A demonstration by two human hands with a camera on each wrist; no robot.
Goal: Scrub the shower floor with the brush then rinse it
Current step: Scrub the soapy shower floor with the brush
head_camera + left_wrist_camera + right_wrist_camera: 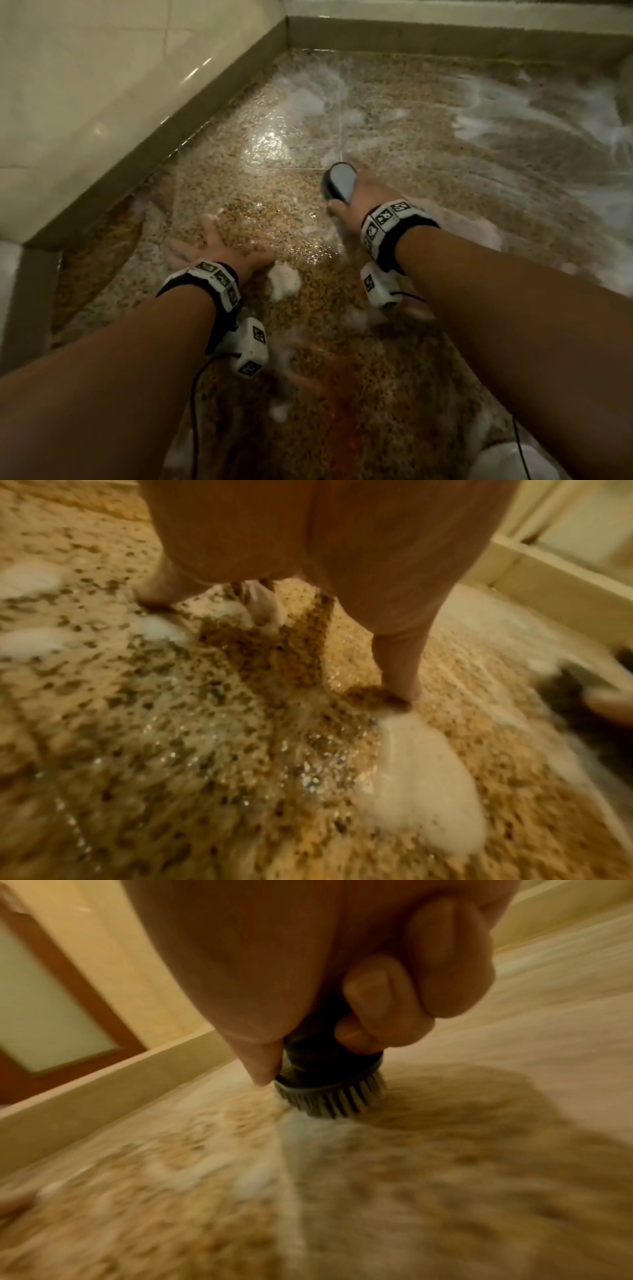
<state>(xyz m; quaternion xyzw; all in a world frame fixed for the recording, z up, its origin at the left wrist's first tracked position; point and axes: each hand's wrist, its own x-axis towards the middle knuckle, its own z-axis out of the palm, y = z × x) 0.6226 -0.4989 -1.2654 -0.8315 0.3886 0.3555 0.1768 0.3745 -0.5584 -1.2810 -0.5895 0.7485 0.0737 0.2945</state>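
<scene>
Speckled shower floor [394,144], wet and streaked with foam [507,130]: scrubbing underway.
Right hand [356,202] fingers [373,993] wrapped round upright brush [329,1093], bristles down on floor; left hand [222,250] splayed flat alongside, holding nothing, toward the wall [102,85].

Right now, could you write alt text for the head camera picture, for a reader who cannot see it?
A person's right hand grips a round dark scrub brush against a wet, speckled shower floor, while the left hand presses flat on the floor with fingers spread. White foam streaks the floor at right, and pale walls meet in a corner.
</scene>
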